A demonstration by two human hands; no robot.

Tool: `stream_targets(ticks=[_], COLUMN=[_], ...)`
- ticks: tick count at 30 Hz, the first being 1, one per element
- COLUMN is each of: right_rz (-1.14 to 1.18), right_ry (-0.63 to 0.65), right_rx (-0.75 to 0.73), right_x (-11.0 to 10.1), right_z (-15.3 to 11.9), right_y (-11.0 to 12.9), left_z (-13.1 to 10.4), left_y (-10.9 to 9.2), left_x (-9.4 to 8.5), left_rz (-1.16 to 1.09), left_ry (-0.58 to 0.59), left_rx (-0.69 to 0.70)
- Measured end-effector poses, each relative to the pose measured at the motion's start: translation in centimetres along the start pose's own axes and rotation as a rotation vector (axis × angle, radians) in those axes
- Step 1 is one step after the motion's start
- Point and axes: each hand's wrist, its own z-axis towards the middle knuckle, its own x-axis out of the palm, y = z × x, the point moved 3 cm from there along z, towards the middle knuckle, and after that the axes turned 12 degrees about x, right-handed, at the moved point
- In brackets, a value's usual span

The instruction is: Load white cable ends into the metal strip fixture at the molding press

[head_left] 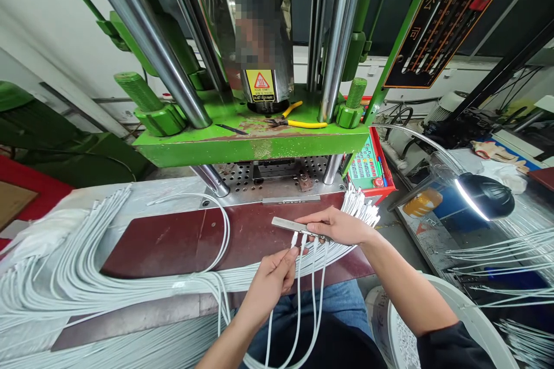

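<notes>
— What could go wrong from here?

— The cable ends could be disturbed, it is judged. Several thin white round cables [299, 294] are hung in loose loops from the flat, narrow, silver-grey metal bar [285, 224], and an end could be tugged out of line by the loops' weight. A loop could also be snagged on the near edge of the dark maroon board [164, 242], or tangled with the thick bundle of white cables [142, 291] laid along that side, should the bar be jerked.

— Could trouble be caused by the hands?

— Possibly. The bar is gripped toward its right end by the right hand [341, 226]; its left end is unsupported, so it could be tipped if that hold were slackened. By the left hand [274, 274], a cable is pinched close to its end, just beside the bar; neighbouring cables might be nudged if it were pushed carelessly.

— Where is the bar held?

— Above the surface of the board, nearer to its right edge than to its left.

— And how does it look?

— Straight and dull, set slightly aslant to the far edge, with bare metal shown at its left end. The cables are ranged in a row along its near side. How they are secured cannot be told, as much is covered by fingers.
</notes>
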Motion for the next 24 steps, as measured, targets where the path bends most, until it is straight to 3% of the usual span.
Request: stream_targets(ticks=[10,18,22,24], right_rz=[-0.109,-0.166,-0.245,-0.293], right_ry=[-0.048,-0.026,-0.033,-0.028], right_rx=[-0.056,-0.041,-0.041,-0.029], right_x=[0.4,-1.1,-3.0,-3.7], right_z=[0.1,0.9,2.9,4.1], right_y=[0.0,0.4,0.9,1.3], left_z=[0.2,0.8,-0.5,-0.9], left_y=[-0.4,-1.3,0.1,0.5], left_x=[-0.5,0.2,2.6,3.4], left_rz=[0.196,0.116,-0.218,-0.27], left_ry=[-0.109,-0.139,0.037,0.13], left_rx=[0.056,0.055,-0.204,-0.247])
